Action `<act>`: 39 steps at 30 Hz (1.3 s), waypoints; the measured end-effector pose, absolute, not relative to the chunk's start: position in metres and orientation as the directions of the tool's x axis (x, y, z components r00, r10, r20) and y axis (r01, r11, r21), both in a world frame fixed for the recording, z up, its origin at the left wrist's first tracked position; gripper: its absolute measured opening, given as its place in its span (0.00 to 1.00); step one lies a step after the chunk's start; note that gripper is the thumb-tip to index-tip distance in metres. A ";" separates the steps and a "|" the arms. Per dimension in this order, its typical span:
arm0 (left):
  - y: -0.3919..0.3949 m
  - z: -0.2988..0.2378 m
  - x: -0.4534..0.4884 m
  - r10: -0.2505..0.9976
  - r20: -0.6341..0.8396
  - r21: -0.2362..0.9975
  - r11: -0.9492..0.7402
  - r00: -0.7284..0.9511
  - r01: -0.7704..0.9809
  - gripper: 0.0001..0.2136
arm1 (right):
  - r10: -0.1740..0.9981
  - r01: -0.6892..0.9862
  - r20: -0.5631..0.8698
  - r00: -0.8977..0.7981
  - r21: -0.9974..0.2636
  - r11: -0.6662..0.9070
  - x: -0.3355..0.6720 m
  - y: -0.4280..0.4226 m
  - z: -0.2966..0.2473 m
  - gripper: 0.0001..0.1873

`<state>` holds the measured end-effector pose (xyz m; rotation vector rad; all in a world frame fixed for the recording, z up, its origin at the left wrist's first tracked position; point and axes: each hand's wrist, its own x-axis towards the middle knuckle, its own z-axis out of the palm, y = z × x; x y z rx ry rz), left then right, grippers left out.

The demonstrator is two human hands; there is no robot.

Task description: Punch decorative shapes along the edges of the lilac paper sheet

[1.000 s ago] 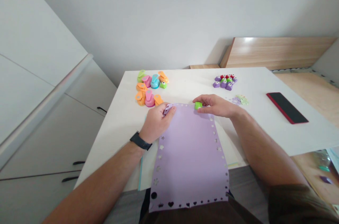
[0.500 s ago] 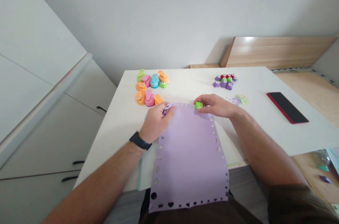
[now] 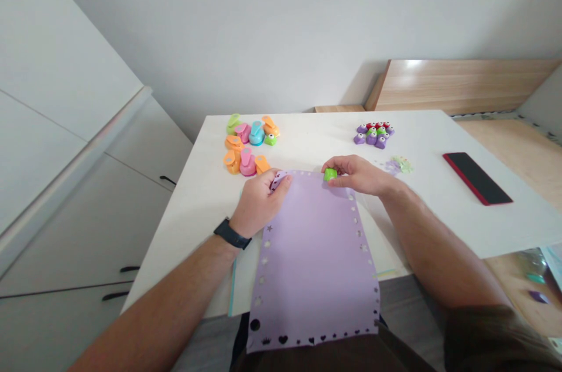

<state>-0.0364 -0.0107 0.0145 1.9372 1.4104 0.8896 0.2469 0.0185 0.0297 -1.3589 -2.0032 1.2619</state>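
A lilac sheet of paper (image 3: 314,255) hangs from the table over its front edge, with small shapes such as stars, hearts and a crown cut along its borders. My left hand (image 3: 262,199) grips its far left corner, thumb on top and fingers underneath. At the far edge, toward the right corner, a small green craft punch (image 3: 330,174) sits on the paper. My right hand (image 3: 353,174) pinches this punch between thumb and fingers. Its underside and the paper within it are hidden from me.
Larger lever punches (image 3: 247,162) in several colours stand at the back left of the white table (image 3: 307,146). Small purple, red and green punches (image 3: 372,138) cluster at the back right, near paper cut-outs (image 3: 401,165). A black-and-red flat case (image 3: 477,178) lies farther right.
Both hands keep their hold on the paper and the green punch. Apart from a very slight shift of the view, nothing visibly moves.
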 end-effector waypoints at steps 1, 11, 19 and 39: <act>-0.011 0.015 -0.036 0.959 0.178 0.770 -0.274 0.218 0.576 0.13 | 0.885 0.513 -0.148 -0.441 -0.851 0.114 0.247 0.019 0.029 0.18; -0.011 0.016 -0.036 0.959 0.177 0.764 -0.276 0.221 0.583 0.13 | 0.881 0.514 -0.155 -0.446 -0.851 0.110 0.247 0.019 0.029 0.17; -0.011 0.017 -0.036 0.960 0.171 0.766 -0.272 0.223 0.583 0.12 | 0.894 0.550 -0.166 -0.416 -0.829 0.102 0.244 0.017 0.032 0.17; -0.010 0.014 -0.036 0.959 0.161 0.761 -0.271 0.233 0.589 0.13 | 0.909 0.586 -0.116 -0.401 -0.795 0.157 0.244 0.020 0.026 0.15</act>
